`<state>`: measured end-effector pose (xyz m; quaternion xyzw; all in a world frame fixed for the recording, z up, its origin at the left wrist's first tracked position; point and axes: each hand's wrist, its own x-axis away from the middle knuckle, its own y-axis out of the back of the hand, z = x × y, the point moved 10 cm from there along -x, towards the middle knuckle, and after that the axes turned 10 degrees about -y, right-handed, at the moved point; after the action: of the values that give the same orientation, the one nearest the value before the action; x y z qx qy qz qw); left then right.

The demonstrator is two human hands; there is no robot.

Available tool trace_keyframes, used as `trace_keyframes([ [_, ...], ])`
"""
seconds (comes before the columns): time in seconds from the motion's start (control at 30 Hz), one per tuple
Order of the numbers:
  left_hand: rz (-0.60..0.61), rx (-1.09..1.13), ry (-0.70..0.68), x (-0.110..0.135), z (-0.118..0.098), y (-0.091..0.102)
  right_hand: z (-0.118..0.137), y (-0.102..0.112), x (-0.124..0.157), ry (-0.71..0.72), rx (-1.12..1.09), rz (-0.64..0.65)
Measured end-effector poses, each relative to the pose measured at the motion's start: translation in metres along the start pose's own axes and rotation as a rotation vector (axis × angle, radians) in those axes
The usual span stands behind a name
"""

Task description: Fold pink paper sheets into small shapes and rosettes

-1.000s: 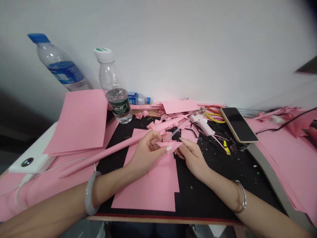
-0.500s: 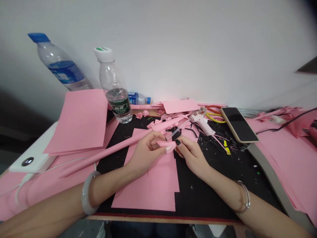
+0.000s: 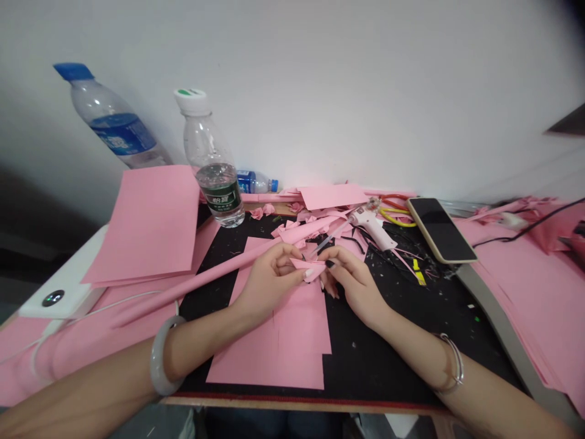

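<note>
My left hand (image 3: 269, 280) and my right hand (image 3: 351, 283) meet above the black cutting mat (image 3: 365, 353). Between their fingertips is a small folded piece of pink paper (image 3: 307, 269), pinched by both hands. A long rolled pink paper tube (image 3: 196, 283) runs under my left hand, touching its heel. A large pink paper sheet (image 3: 274, 344) lies beneath both hands. Beyond my right hand lies a pink hot glue gun (image 3: 372, 228), and a thin clear glue stick (image 3: 326, 241) lies just past my fingertips.
A smartphone (image 3: 441, 230) and red-and-yellow scissors (image 3: 395, 209) lie at the back right. Clear plastic water bottles (image 3: 212, 164) stand and lie at the back left, beside stacked pink sheets (image 3: 146, 222). A white power bank (image 3: 57, 299) sits at the left edge, with pink scraps around.
My right hand has moved left and up to the paper piece, closing the gap between my hands. The folded piece now looks narrower between my fingertips.
</note>
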<state>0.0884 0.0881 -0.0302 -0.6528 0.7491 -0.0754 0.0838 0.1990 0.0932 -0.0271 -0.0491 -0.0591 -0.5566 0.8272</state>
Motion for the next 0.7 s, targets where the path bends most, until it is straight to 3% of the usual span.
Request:
trace_keyframes([
  [0.23,0.027,-0.012,-0.001,0.000,-0.001,-0.003,-0.004,0.005,0.000,-0.012,0.147,-0.077],
  [0.5,0.042,0.007,0.005,0.000,0.003,-0.004,0.001,0.011,0.002,0.014,0.130,-0.151],
  [0.7,0.173,0.013,0.075,0.000,0.014,-0.012,0.005,0.013,0.006,0.050,0.071,-0.171],
])
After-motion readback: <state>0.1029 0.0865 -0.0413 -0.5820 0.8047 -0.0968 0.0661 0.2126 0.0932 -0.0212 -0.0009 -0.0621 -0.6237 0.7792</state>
